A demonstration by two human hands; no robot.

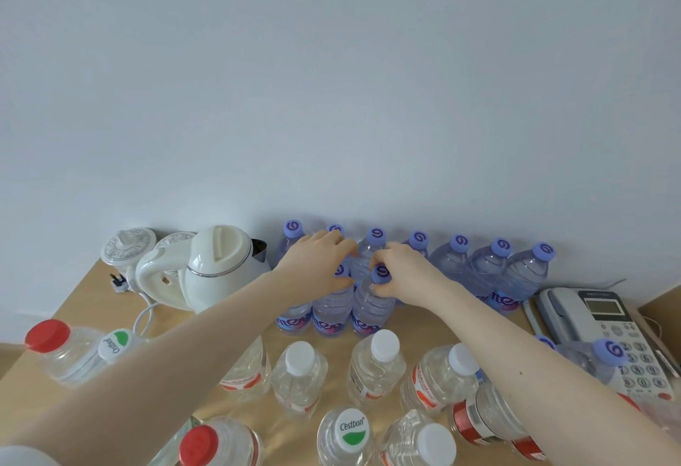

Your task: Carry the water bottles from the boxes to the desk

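Observation:
Several purple-capped water bottles (523, 274) stand in a row against the wall on the wooden desk (84, 296). In front of that row stand two more purple-capped bottles. My left hand (318, 257) grips the neck of the left one (331, 309), its cap mostly hidden by my fingers. My right hand (403, 274) grips the neck of the right one (370, 309), just under its purple cap. Both bottles stand upright with their bases on the desk.
A white electric kettle (217, 266) and a white lidded pot (127, 246) stand at the back left. A grey desk phone (608, 325) lies at the right. Several clear bottles with white (300, 373), red (48, 334) and green-marked caps crowd the near desk.

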